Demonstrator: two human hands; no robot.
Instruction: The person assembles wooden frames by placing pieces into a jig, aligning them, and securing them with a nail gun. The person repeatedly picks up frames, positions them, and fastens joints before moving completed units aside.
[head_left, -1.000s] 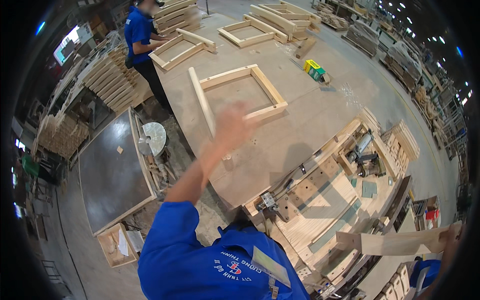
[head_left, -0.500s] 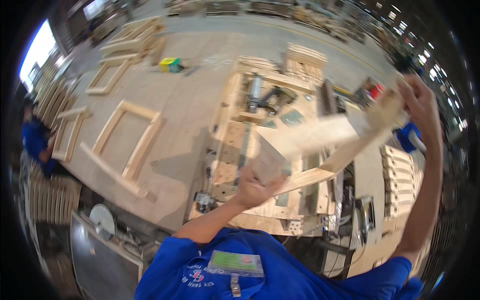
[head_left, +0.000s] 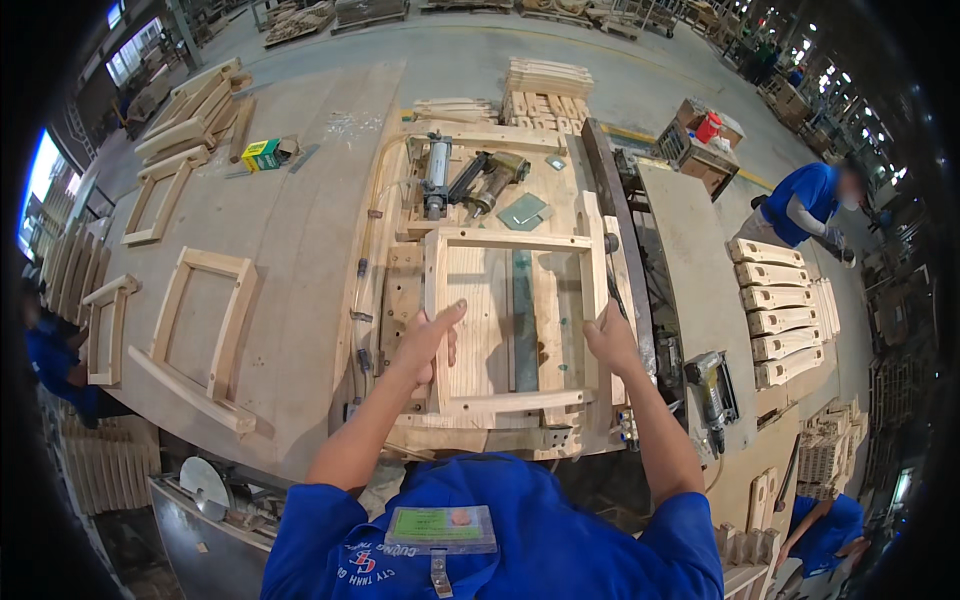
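A light wooden frame (head_left: 515, 240) lies roughly level over the wooden jig table in front of me. Its near rail is slightly curved, and its right post reaches beyond the far rail. My left hand (head_left: 430, 345) is closed round the left post, thumb on top. On the opposite side, my right hand (head_left: 610, 340) grips the right post. Through the frame's opening show the jig's boards and a dark green strip (head_left: 524, 320). Whether the frame rests fully on the jig I cannot tell.
Beyond the frame are an air cylinder (head_left: 436, 175), a nail gun (head_left: 495, 185) and a greenish plate (head_left: 525, 210). Another nail gun (head_left: 712, 395) lies right. Finished-looking frames (head_left: 205, 320) lie left, near a green-yellow box (head_left: 265, 155). Slats (head_left: 780, 300) are stacked right, near a co-worker (head_left: 805, 205).
The wooden frame has come down from a raised, tilted position to lie level over the jig. My right hand has lowered and moved left; both hands still hold the frame.
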